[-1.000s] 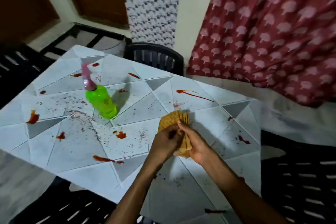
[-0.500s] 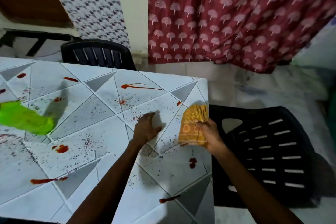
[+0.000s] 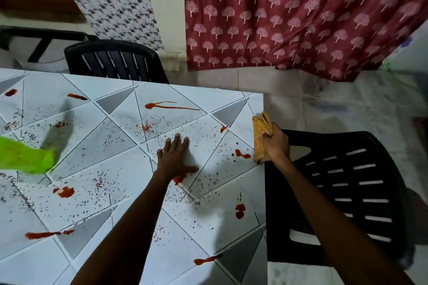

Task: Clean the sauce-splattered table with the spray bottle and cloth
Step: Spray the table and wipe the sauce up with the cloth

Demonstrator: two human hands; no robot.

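Spattered surface [image 3: 97, 146], cloth [image 3: 257, 141] at its right edge.
Far toward its left, the bottle [image 3: 25, 159]; left hand [image 3: 174, 157] flat mid-surface, fingers [image 3: 177, 142] spread; right hand [image 3: 276, 146] fingers clamped on the upright cloth, a sauce blob [image 3: 242, 154] just inboard.

You have a single view: the wide-angle camera on your head, facing forward and down, close over the right part of the white tiled table with grey triangles [image 3: 97, 146]. Your forearms enter from the bottom edge. Your left hand [image 3: 173, 159] lies near centre; your right hand [image 3: 276, 146], gripping the folded yellow cloth [image 3: 259, 143], is at the table's right edge. The left border cuts off the bright green plastic bottle [image 3: 23, 157]. The maroon tree-print curtain [image 3: 278, 18] fills the top right.
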